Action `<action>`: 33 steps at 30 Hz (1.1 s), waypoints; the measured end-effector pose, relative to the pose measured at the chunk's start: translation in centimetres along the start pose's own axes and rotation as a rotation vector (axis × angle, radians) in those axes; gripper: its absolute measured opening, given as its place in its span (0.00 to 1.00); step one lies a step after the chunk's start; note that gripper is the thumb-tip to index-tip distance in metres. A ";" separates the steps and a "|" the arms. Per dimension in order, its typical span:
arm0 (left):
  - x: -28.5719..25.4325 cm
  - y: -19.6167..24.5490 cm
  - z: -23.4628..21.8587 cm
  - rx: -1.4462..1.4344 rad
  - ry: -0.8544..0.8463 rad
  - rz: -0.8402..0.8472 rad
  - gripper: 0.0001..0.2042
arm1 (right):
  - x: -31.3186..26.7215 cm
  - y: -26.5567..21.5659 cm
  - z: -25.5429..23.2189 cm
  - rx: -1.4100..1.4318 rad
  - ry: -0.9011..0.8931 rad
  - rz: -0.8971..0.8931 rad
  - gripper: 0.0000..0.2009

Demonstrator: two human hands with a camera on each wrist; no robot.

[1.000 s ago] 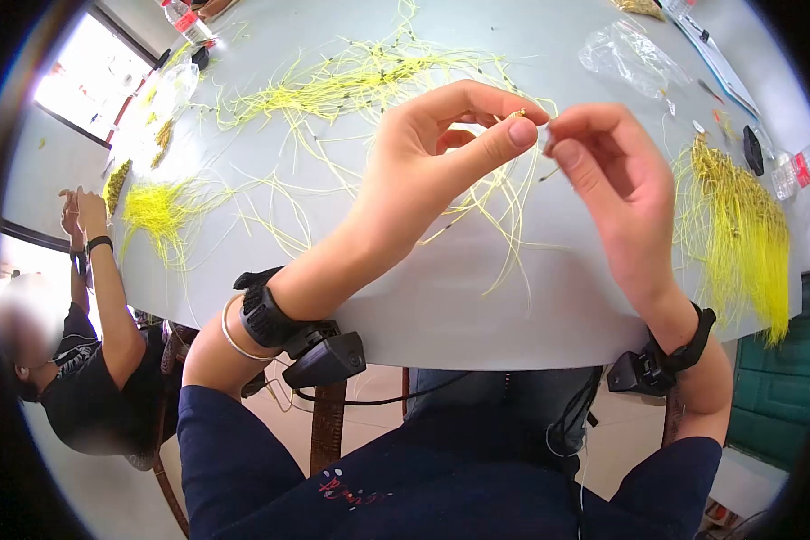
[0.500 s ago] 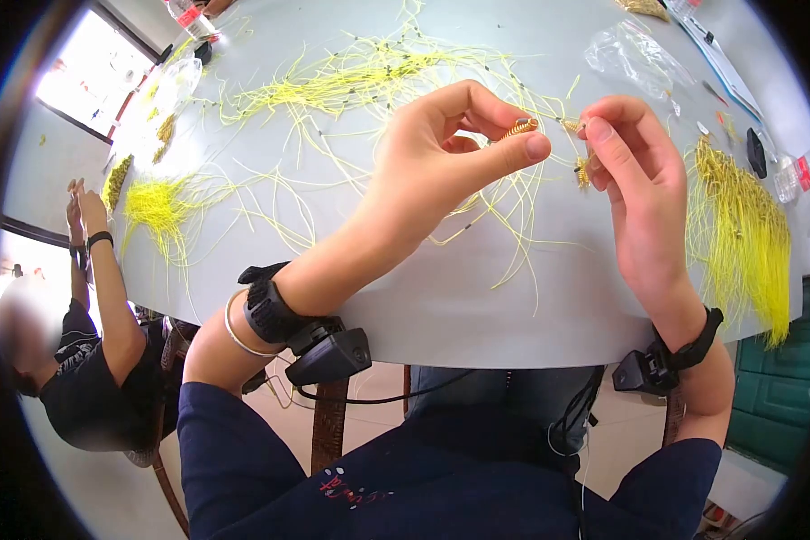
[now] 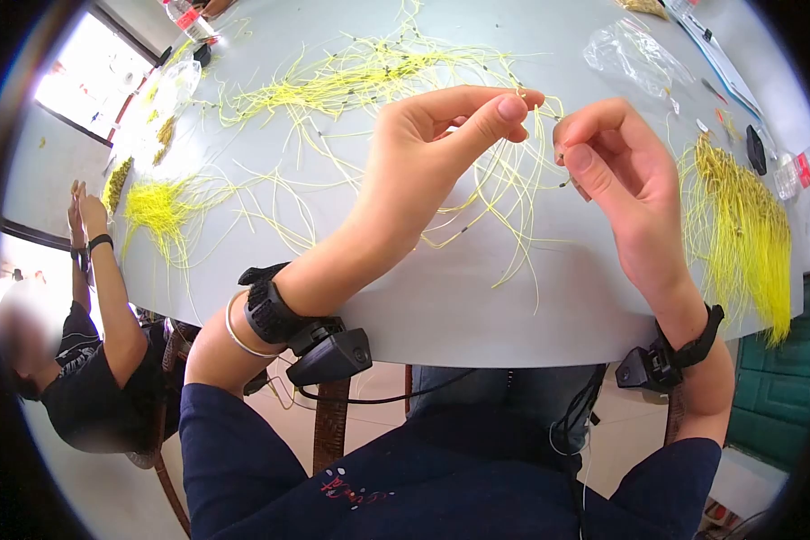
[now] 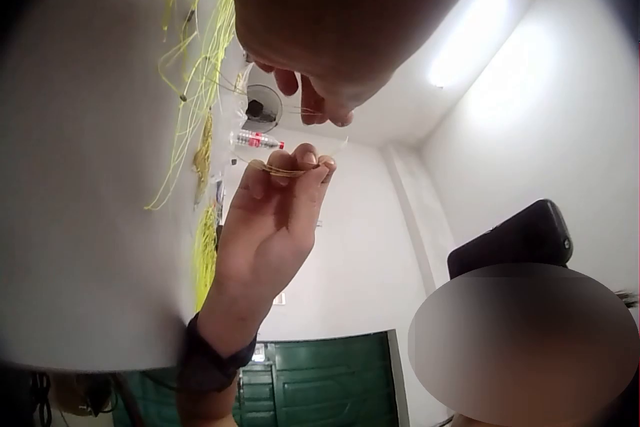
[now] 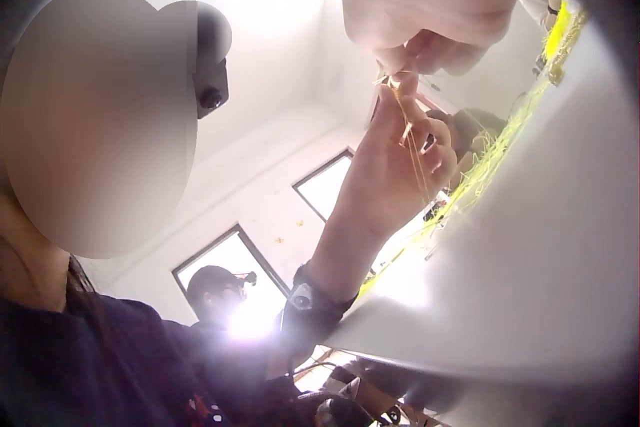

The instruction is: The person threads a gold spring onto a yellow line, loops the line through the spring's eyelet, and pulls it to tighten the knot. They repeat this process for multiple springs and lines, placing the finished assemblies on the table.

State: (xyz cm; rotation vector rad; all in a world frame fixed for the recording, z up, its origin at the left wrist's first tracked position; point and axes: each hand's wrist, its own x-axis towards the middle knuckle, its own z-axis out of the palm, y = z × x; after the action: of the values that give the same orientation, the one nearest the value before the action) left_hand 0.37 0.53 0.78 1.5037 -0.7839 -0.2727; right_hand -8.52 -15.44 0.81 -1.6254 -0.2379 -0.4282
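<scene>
Over the table, my left hand [image 3: 423, 135] pinches a small gold coiled piece [image 3: 522, 94] between thumb and index finger; mostly its tip shows. In the right wrist view, thin yellow lines [image 5: 415, 159] hang by that hand. Just to the right, my right hand [image 3: 628, 171] has thumb and fingertips together, fingers curled. A thin gold strand [image 4: 285, 172] lies across its fingertips in the left wrist view. The fingertips of both hands are a short gap apart. Behind and below them, loose yellow lines with small dark bits [image 3: 382, 70] spread in a tangle.
A bundle of yellow lines with gold ends [image 3: 738, 216] lies at the table's right edge. Another yellow bunch [image 3: 160, 214] sits at the left. A clear plastic bag [image 3: 634, 56], a clipboard [image 3: 715, 54] and bottles [image 3: 187, 18] stand farther off. Another person [image 3: 99, 360] sits at left.
The hands, together a second ago, moved apart and are now closer again. The gold coil, plainly seen in my left fingers half a second ago, is now mostly covered. My right hand has shifted slightly left.
</scene>
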 end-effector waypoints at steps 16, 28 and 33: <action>-0.1 0.3 0.2 -0.014 -0.010 -0.039 0.13 | -0.1 -0.3 -0.4 0.115 0.005 0.108 0.04; -0.2 0.4 0.3 0.071 -0.086 -0.041 0.11 | -0.1 0.0 -0.1 -0.005 0.086 0.038 0.04; -0.1 0.1 0.1 -0.003 -0.088 -0.002 0.09 | -0.1 -0.1 0.0 -0.050 0.067 0.052 0.03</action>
State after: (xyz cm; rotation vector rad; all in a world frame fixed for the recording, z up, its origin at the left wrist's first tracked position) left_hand 0.21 0.52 0.81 1.4975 -0.8511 -0.3438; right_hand -8.63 -15.42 0.88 -1.6595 -0.1349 -0.4513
